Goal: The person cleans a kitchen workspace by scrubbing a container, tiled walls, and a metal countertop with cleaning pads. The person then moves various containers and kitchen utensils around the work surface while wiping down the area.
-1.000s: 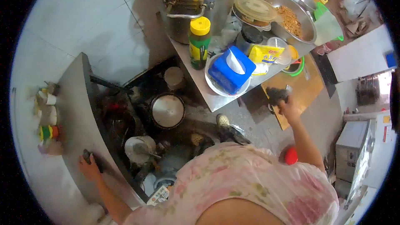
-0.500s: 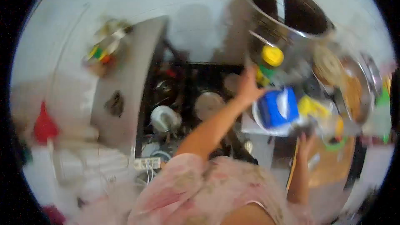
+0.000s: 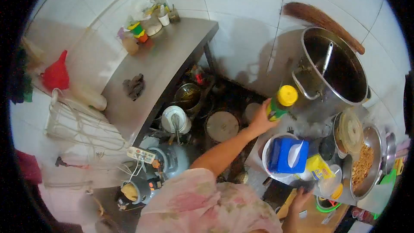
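My left hand (image 3: 261, 123) is wrapped round a green bottle (image 3: 276, 111) with a wide yellow lid, held upright just left of a large steel pot (image 3: 321, 92). Below the bottle a blue tissue box (image 3: 282, 155) rests on a round white container (image 3: 265, 153). Lower right, my right hand (image 3: 298, 203) is at the counter's front edge with its fingers curled against a dark, blurred thing (image 3: 302, 185) that I cannot make out. Close to it are a yellow packet (image 3: 320, 167) and a clear plastic tub (image 3: 330, 181).
Inside the big pot, dark liquid surrounds a metal handle (image 3: 328, 58). A steel bowl (image 3: 376, 164) of brown crumbly food stands far right. Left are a steel counter (image 3: 161, 67), a white tub with a whisk (image 3: 174, 123), a gas cylinder (image 3: 174, 159) and a power strip (image 3: 141, 154).
The view has shifted and sharpened, so the scene sits lower in the picture. Both hands keep about the same places relative to the counter things; the bottle in my left hand shows more clearly.
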`<state>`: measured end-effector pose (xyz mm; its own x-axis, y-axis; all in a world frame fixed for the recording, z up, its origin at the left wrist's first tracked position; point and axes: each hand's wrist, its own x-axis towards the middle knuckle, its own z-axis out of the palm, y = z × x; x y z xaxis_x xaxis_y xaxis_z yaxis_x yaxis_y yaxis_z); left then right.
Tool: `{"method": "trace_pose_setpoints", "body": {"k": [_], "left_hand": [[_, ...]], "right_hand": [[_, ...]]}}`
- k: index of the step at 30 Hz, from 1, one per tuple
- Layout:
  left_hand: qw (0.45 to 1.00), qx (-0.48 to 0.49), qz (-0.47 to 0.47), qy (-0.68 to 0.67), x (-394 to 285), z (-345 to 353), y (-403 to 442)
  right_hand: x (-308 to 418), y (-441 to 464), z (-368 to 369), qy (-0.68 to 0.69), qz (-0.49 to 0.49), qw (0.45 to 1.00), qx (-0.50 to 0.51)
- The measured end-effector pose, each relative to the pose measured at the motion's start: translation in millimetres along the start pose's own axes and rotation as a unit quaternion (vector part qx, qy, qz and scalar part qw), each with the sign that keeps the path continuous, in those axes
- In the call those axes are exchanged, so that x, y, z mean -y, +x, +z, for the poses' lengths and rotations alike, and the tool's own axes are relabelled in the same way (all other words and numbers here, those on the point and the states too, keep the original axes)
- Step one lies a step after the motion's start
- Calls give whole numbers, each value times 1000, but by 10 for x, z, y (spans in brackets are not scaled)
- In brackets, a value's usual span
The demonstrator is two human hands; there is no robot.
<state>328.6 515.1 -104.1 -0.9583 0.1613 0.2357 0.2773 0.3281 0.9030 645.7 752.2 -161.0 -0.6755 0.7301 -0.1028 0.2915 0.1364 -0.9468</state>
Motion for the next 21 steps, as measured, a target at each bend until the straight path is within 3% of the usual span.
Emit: {"method": "trace_pose_setpoints", "body": {"k": [2,3,5,6,7,8,9,10,12,14,21], "left_hand": [[999,-28,11,32,119,-349,35],[998,-59,-4,19,25,-584,59],[994,-110,-25,0,38,-1008,221],[989,-143,9,19,32,-1246,363],[985,-173,10,22,17,-1486,551],[975,-209,74,30,85,-1703,754],[977,-212,22,28,-6,-2002,953],[972,-226,58,-28,263,-2216,1266],[953,-292,5,80,268,-2692,1745],[940,-329,8,87,446,-3083,2260],[901,-411,10,138,1518,-3955,3757]], "right_hand": [[-183,15,-12,20,8,1000,-6],[272,-93,152,59,64,995,-46],[-244,7,-49,-103,22,993,-57],[-415,70,-95,-183,-2,981,-62],[-242,43,49,-126,-62,984,-107],[-590,114,-45,44,-21,996,-75],[-588,162,-84,83,-3,996,-46],[-505,174,-126,120,14,993,-17],[-333,110,-94,-45,-25,996,-75],[-138,73,25,-153,-28,977,-143],[418,288,619,-103,68,956,-267]]}}
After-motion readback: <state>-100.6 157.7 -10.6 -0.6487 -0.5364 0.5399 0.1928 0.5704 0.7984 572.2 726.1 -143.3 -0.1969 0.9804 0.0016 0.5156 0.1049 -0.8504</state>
